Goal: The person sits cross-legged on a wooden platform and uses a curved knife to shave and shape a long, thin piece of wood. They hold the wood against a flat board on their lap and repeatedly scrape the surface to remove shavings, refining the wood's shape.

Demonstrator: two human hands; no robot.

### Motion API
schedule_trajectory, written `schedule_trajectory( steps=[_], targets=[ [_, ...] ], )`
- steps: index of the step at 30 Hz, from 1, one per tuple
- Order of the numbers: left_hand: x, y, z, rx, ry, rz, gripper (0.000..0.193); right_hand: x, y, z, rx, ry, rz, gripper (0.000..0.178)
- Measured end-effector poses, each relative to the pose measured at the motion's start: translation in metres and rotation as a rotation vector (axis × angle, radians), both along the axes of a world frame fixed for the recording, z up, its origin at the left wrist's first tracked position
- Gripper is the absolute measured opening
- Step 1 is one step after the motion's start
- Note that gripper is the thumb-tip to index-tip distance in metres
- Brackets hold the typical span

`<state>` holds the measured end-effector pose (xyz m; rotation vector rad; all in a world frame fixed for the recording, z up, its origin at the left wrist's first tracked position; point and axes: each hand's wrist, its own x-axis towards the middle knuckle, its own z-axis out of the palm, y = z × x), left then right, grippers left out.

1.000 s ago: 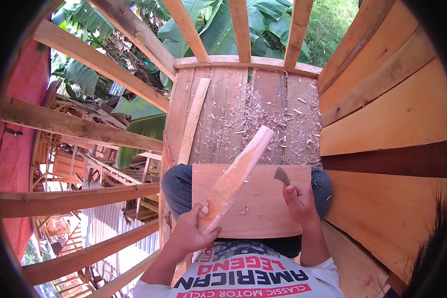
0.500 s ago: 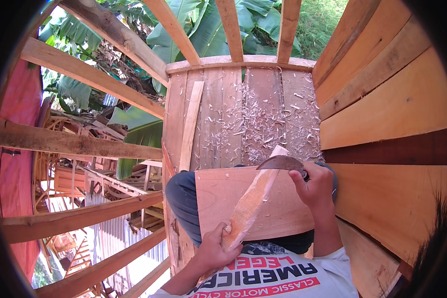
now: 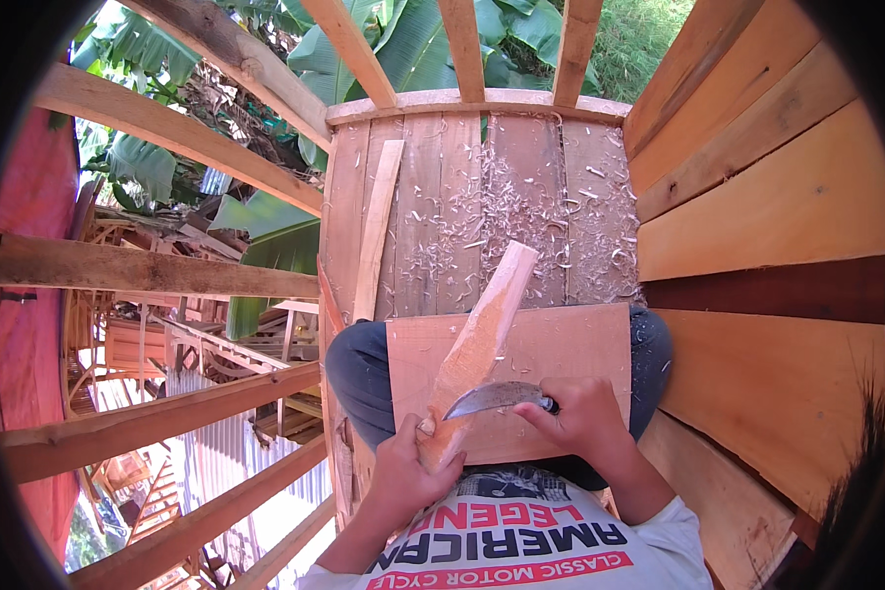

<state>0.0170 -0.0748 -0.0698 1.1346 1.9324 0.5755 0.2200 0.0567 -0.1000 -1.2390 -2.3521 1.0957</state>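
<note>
A long piece of wood (image 3: 479, 334), pale along its shaved edge and orange-brown on its face, slants away from me over a flat board (image 3: 570, 359) on my lap. Around its near end, my left hand (image 3: 410, 464) is closed, thumb on the upper face. My right hand (image 3: 582, 418) grips the dark handle of a knife with a curved blade (image 3: 492, 396). The blade lies across the wood's near part, its tip pointing left, not far from my left hand. Whether the edge touches the wood, I cannot tell.
Curly wood shavings (image 3: 521, 211) litter the plank floor (image 3: 418, 216) ahead. A loose wooden strip (image 3: 376, 231) lies at its left. Slatted rails (image 3: 147, 280) bound the left side, a plank wall (image 3: 767, 241) the right. Banana leaves (image 3: 413, 49) show beyond the far rail.
My right hand has drawn the knife from the wood's far end back toward me. The wood now reaches farther out and stands steeper, its near end shifted slightly left.
</note>
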Motion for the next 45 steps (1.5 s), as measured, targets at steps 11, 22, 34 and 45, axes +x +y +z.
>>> schedule_trajectory(
  steps=[11,22,34,45],
  targets=[
    [0.007,-0.003,0.008,-0.125,0.049,-0.008,0.048,0.007,-0.002,-0.009,0.301,-0.168,-0.120,0.052],
    [0.004,-0.007,0.004,-0.013,0.081,0.017,0.047,0.040,0.021,0.000,0.218,-0.047,-0.262,0.046],
    [0.020,-0.007,0.005,-0.180,0.100,-0.146,0.049,0.028,0.031,-0.022,0.203,-0.096,-0.458,0.047],
    [0.017,0.007,0.011,-0.002,0.066,-0.091,0.047,0.015,-0.002,-0.009,0.255,-0.058,-0.166,0.049]
  ],
)
